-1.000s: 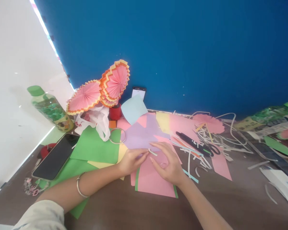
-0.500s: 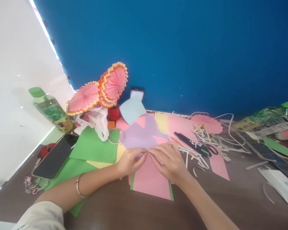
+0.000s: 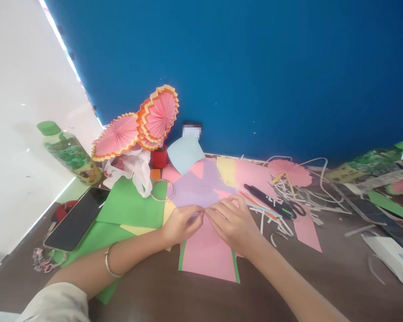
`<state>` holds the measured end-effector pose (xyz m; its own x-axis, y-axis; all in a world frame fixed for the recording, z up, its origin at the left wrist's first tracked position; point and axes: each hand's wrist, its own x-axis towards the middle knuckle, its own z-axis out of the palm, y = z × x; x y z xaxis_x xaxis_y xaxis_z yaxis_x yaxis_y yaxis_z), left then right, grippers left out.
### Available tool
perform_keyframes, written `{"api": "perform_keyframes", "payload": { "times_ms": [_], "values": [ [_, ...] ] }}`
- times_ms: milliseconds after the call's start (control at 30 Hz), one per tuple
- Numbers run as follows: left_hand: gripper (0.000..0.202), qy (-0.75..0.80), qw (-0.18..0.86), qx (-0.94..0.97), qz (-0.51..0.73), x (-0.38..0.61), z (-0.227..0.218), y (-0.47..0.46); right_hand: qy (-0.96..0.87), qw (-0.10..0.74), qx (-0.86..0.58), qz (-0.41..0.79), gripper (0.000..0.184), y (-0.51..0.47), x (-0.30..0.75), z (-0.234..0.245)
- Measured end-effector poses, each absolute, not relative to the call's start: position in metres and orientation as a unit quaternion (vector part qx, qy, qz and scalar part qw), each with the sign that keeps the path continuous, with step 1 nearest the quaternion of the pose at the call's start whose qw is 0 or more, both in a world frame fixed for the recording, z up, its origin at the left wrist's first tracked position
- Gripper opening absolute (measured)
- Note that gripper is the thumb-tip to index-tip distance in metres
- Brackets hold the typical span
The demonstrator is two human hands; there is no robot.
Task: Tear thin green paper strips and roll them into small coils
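Note:
My left hand (image 3: 181,223) and my right hand (image 3: 233,223) meet fingertip to fingertip over a pink paper sheet (image 3: 208,257) edged with green. Both pinch something small between thumb and fingers; it is too small to name. A lilac sheet (image 3: 198,188) lies just behind the hands. My left wrist wears a metal bangle (image 3: 108,264). Black scissors (image 3: 272,203) lie to the right of my right hand.
Green paper sheets (image 3: 130,208) and a dark phone (image 3: 75,219) lie at the left. Pink pleated paper fans (image 3: 144,123) stand at the back by a green-capped bottle (image 3: 69,152). Paper strips (image 3: 305,194) litter the right. A blue wall (image 3: 255,67) rises behind.
My right hand has come up to meet the left, and both now pinch together. The white strip seen between them earlier no longer shows. The pink sheet sits slightly further left.

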<state>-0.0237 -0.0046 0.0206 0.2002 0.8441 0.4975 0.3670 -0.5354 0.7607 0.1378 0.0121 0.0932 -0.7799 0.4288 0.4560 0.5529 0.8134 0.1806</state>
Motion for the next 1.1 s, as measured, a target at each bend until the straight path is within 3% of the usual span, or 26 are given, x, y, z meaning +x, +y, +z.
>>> {"api": "perform_keyframes", "payload": {
  "times_ms": [267,600,833,1100],
  "values": [
    [0.020,0.422,0.314,0.710,0.468,-0.025,0.026,-0.002,-0.938,0.187,-0.249,-0.155,0.020,0.018,0.135,0.094],
    [0.023,0.430,0.485,0.600,0.469,-0.023,0.025,0.003,-0.869,0.348,-0.345,0.074,0.014,0.021,0.138,0.059],
    [0.025,0.435,0.531,0.555,0.470,-0.023,0.029,0.004,-0.782,0.389,-0.428,0.234,0.012,0.016,0.128,0.053],
    [0.025,0.426,0.589,0.505,0.465,-0.025,0.028,0.006,-0.766,0.367,-0.445,0.283,0.010,0.018,0.129,0.053]
  ]
}}
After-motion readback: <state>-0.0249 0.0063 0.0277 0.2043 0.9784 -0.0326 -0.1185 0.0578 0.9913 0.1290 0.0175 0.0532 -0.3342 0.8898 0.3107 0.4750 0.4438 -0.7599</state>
